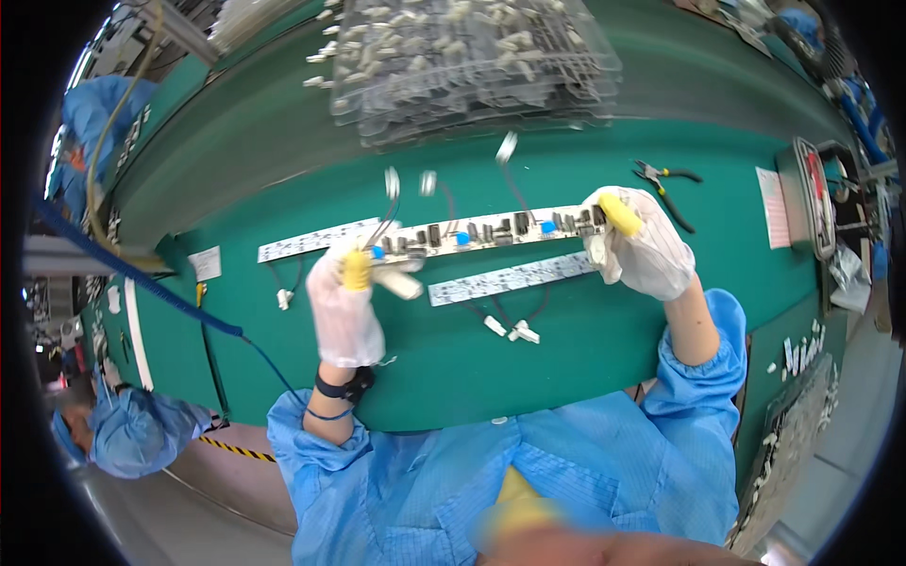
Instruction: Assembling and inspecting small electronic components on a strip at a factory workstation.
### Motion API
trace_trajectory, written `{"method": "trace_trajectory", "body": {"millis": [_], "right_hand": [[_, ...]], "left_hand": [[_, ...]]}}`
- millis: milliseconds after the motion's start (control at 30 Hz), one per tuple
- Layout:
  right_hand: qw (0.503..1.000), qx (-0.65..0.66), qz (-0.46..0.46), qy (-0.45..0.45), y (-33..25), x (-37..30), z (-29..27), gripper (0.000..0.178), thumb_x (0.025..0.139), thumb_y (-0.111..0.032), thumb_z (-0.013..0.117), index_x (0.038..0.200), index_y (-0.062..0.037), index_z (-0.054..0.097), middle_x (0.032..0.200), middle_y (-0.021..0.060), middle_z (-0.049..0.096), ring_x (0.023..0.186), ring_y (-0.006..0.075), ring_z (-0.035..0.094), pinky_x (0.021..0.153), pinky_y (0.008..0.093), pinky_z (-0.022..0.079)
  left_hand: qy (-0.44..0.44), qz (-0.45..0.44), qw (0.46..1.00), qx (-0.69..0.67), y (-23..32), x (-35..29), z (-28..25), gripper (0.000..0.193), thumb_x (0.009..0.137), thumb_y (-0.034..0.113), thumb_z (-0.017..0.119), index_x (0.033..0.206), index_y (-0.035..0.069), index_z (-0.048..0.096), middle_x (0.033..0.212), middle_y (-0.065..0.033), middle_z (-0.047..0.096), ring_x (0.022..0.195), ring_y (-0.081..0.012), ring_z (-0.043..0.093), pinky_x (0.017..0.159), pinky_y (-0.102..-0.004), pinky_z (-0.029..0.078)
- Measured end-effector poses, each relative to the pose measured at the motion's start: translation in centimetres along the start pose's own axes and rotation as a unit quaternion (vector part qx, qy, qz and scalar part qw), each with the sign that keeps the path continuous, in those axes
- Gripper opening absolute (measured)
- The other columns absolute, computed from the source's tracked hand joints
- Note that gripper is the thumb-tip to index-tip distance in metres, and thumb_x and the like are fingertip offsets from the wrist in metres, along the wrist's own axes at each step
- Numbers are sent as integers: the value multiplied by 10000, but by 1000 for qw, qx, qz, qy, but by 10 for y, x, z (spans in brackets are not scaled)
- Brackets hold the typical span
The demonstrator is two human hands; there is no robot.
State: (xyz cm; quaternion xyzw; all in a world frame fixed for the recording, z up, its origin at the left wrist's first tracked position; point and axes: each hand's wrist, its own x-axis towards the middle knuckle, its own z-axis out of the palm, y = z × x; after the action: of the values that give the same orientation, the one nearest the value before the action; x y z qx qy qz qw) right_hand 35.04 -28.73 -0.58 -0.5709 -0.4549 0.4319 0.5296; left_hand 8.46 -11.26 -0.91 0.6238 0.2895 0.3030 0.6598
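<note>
While you hold the long circuit board (481,231) up above the green surface (566,349), your left hand (347,307) grips its left end and your right hand (642,245) grips its right end. Two pale strips (510,279) lie flat beneath it, pliers (665,184) nearby.

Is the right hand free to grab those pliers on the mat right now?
Probably not: the right hand is gripping the circuit board strip. The pliers lie close, with bare mat between.

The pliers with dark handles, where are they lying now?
In the head view, the pliers lie on the green table, upper right, beyond the right hand and left of a pink sheet.
</note>
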Motion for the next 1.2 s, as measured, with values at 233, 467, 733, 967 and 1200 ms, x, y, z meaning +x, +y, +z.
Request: {"method": "trace_trajectory", "body": {"millis": [233,467,733,967,1200], "right_hand": [[990,115,76,-22,-19,5,28,511,769,-36,666,1223,-2,435,900,80,559,754,142,577,666,266,478],[795,-597,-76,-79,-6,3,21,489,662,-102,761,1104,-86,550,1121,127,532,863,260,599,719,332,496],[983,138,118,20,-25,2,27,237,731,34,691,919,-24,559,858,171,625,735,245,642,595,307,530],[981,158,-20,107,-26,-2,20,280,773,-87,693,973,-26,508,880,171,609,711,196,638,540,228,523],[981,30,-59,183,-35,5,35,613,766,-128,701,1279,19,402,1029,140,576,759,151,646,528,173,500]], "left_hand": [[35,78,992,90,1,12,-26,290,915,144,500,1181,28,509,1079,-144,612,977,-211,605,863,-326,473],[186,5,907,378,16,31,-123,323,821,42,479,1122,111,571,1031,-101,627,889,-230,612,791,-334,482],[221,324,736,552,-1,41,-80,350,811,153,619,1158,131,585,1061,-84,617,1016,-273,573,938,-393,397],[-156,37,983,91,18,-6,4,826,844,574,541,1351,-54,362,1216,-148,544,1116,-199,520,988,-333,365],[-109,54,993,7,1,-10,3,546,798,349,696,1183,-8,543,1063,-100,651,946,-180,631,834,-315,484]]}}
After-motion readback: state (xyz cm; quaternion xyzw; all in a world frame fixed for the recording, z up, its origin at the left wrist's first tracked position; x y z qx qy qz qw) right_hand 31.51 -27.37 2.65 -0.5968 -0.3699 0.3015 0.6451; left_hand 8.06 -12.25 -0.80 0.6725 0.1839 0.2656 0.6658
